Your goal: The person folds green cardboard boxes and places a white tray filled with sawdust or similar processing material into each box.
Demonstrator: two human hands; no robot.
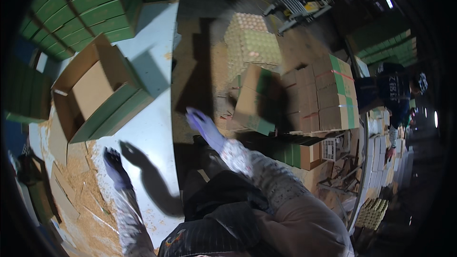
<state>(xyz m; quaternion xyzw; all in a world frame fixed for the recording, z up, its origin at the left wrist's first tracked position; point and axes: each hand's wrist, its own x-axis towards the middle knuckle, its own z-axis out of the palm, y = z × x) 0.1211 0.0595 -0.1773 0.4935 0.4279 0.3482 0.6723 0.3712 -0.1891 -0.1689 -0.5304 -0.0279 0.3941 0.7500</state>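
Observation:
A purple glove covers my left hand (114, 165), which is over the pale tabletop (159, 128) beside a heap of sawdust-like flakes. Its fingers stretch forward and hold nothing that I can see. Past it stands an open cardboard box (107, 107), green outside and brown inside, its flaps up and its visible inside bare. My right hand (205, 126), in a lavender glove, is just right of the table's edge, over the floor. Slightly blurred, its fingers reach out to the left with nothing in them.
Stacked green cartons (95, 7) stand at the far left. Right of the table are egg trays (252, 40) piled with eggs, and strapped flat cardboard bundles (319, 95). A metal machine (302, 2) stands farther back. Another person (395, 88) works at the right.

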